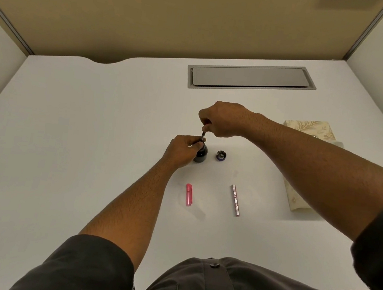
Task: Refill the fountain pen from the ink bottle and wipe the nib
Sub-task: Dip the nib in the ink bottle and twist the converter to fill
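The pen (203, 135) stands nib-down in the open bottle (201, 154) at desk centre. The left hand (182, 151) grips the bottle neck; the right hand (222, 121) pinches the pen's top end. Likely light, slick and spill-prone, so steady it low. Lid (221, 155) at 3 o'clock, cap (189, 194) at 6, barrel (235, 200) at 5, tissue box (311, 132) at 2; open desk (68, 130) toward 9.

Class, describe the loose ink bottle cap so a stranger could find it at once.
Start at the grey hatch set in the white desk, then come toward the person to the dark ink bottle. The bottle cap sits just right of it: small, round, dark, lying apart, untouched.
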`<act>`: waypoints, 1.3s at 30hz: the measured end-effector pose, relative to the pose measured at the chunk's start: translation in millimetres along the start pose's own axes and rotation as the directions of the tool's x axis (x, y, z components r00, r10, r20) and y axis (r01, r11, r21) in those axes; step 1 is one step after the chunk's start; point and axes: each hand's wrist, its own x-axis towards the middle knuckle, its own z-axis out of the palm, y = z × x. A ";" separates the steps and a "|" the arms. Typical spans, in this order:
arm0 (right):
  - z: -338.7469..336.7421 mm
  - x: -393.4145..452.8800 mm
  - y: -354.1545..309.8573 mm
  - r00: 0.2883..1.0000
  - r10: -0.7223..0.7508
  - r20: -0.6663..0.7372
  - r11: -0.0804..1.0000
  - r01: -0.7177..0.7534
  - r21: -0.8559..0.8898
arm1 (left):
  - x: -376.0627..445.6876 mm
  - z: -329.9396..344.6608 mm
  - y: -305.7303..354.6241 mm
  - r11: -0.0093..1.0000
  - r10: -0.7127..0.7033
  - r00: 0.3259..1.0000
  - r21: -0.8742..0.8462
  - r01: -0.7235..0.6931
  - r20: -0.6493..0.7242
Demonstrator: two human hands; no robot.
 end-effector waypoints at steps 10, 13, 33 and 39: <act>2.5 2.9 -6.3 0.998 0.051 0.025 0.998 -0.051 -0.030 | 0.1 -1.2 -0.7 1.000 0.003 1.000 0.012 -0.003 0.008; 2.3 0.8 -3.7 0.999 0.002 0.033 1.000 -0.001 -0.013 | -0.3 -0.5 -0.6 1.000 0.002 1.000 0.008 -0.002 0.007; 13.8 1.1 -1.0 1.000 0.001 0.013 1.000 -0.001 0.024 | -3.3 -0.7 2.5 1.000 -0.003 1.000 0.003 0.003 0.007; 12.1 0.9 -2.7 1.000 0.004 -0.009 0.999 -0.004 0.048 | -5.7 -6.7 8.3 0.999 0.017 1.000 0.050 -0.018 0.020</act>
